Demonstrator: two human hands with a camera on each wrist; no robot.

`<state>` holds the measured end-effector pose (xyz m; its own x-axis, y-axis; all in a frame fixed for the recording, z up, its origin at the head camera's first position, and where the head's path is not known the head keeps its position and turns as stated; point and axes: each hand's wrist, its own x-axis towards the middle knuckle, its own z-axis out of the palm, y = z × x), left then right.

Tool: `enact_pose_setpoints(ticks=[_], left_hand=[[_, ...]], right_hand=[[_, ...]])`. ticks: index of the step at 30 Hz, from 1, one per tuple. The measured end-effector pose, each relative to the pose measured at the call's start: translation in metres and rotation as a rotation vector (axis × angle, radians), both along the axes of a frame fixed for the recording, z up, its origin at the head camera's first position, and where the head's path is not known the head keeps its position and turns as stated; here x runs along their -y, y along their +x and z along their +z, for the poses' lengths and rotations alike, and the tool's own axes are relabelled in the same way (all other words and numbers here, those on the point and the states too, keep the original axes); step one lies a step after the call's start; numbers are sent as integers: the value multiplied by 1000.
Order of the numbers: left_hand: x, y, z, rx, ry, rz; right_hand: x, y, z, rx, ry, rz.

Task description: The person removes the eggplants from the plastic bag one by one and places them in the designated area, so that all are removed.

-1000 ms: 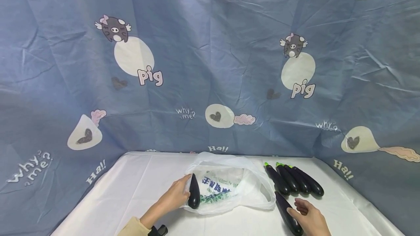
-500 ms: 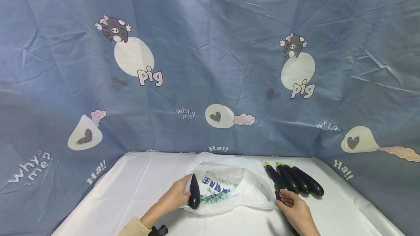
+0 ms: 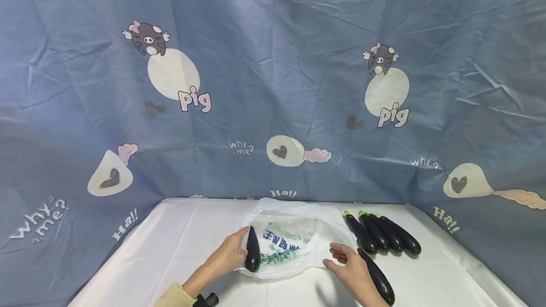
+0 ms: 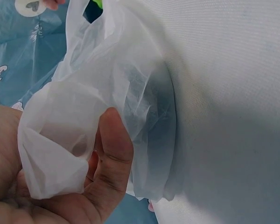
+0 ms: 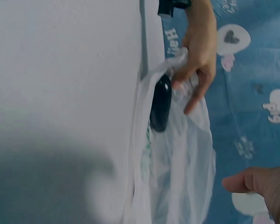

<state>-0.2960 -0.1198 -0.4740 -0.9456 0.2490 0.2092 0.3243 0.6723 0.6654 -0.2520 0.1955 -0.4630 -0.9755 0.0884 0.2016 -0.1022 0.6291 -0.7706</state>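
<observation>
My left hand (image 3: 230, 252) holds the left edge of a thin white plastic bag (image 3: 294, 208) that lies on its side, its mouth facing me. In the left wrist view the plastic (image 4: 60, 135) bunches between thumb and fingers. Just inside the mouth, beside this hand, lies one dark eggplant (image 3: 252, 250). My right hand (image 3: 350, 269) is above the bag's right part, fingers and thumb apart around nothing. Another eggplant (image 3: 377, 276) lies on the table right beside it, partly behind the wrist. The thumb (image 5: 245, 181) shows in the right wrist view.
Several more eggplants (image 3: 381, 233) with green stem ends lie side by side right of the bag. A white cloth covers the table (image 3: 192, 231). Behind it hangs a blue patterned curtain (image 3: 256, 108), which also runs along both sides.
My right hand has moved left, from the loose eggplant past the bag's right edge to over the bag. That eggplant stays on the table. My left hand keeps its grip in place.
</observation>
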Motion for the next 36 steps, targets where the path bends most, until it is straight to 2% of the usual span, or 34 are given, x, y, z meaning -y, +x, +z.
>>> enact_pose_setpoints(ticks=[6, 17, 22, 36], left_hand=[[0, -1, 0, -7, -2, 8], [1, -1, 0, 10, 5, 15], [1, 0, 0, 20, 10, 12], [2, 1, 2, 16, 10, 9]], right_hand=[[28, -6, -7, -70, -30, 92], [74, -20, -12, -33, -77, 231], [93, -25, -14, -12, -82, 242], [128, -37, -29, -30, -109, 248]])
